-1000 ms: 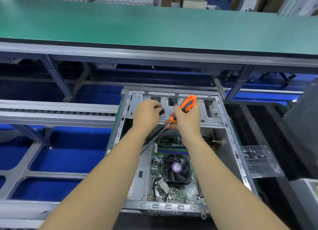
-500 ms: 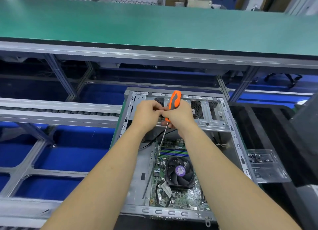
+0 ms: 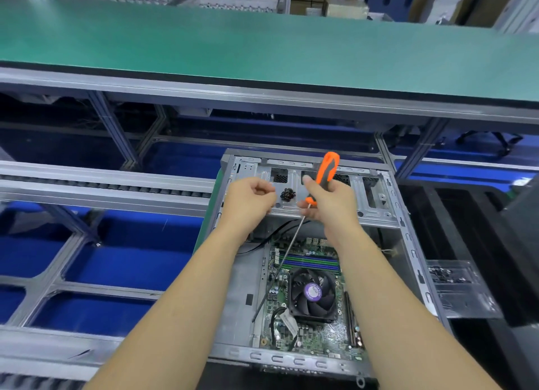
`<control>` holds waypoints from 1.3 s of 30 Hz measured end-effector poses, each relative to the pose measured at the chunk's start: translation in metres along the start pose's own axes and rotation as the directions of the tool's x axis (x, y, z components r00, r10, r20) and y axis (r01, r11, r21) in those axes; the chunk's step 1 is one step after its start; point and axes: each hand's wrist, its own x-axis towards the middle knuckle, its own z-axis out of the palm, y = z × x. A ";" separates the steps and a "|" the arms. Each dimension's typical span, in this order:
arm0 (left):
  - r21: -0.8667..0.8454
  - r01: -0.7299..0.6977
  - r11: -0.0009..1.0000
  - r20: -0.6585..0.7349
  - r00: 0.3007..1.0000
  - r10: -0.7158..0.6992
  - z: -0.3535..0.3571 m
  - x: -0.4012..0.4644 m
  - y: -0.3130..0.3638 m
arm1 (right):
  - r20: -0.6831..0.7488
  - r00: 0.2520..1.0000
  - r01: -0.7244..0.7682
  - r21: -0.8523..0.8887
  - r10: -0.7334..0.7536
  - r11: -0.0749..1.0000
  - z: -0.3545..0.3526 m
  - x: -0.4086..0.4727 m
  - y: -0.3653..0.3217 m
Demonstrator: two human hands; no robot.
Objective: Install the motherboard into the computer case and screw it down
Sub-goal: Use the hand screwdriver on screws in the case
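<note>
1. Head view: the green motherboard with the black round fan point(image 3: 313, 295) is seen lying flat inside the grey metal computer case point(image 3: 408, 243), toward its near edge, so it's already seated.
2. The orange-and-grey long-shaft screwdriver point(image 3: 323, 179) is clutched by the right hand point(image 3: 328, 203). Its long axis slants from the handle at the case's far edge down-left toward the board's left edge.
3. The left hand point(image 3: 248, 198) is curled; whether a screw is pinched can't be told.
4. A small dark clump of screws point(image 3: 288, 195) is parked on the drive-bay plate between both hands, a touch nearer the left one, so that's probably the next grab.
</note>
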 end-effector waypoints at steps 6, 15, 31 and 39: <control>-0.031 -0.077 0.997 0.077 0.994 0.079 0.003 -0.014 0.001 | -0.201 0.971 0.168 0.179 -0.131 0.969 -0.058 -0.008 -0.016; -0.228 0.170 0.959 0.106 0.983 -0.149 0.015 -0.034 -0.031 | -0.420 0.869 0.372 0.202 -0.263 0.906 -0.115 -0.024 -0.037; -0.149 0.529 0.836 0.147 0.847 -0.510 0.013 -0.032 -0.073 | -0.562 0.796 0.373 0.164 -0.224 0.913 -0.137 -0.026 -0.020; -0.120 0.555 0.823 0.204 0.825 -0.526 0.013 -0.032 -0.076 | -0.577 0.789 0.358 0.152 -0.211 0.921 -0.133 -0.025 -0.016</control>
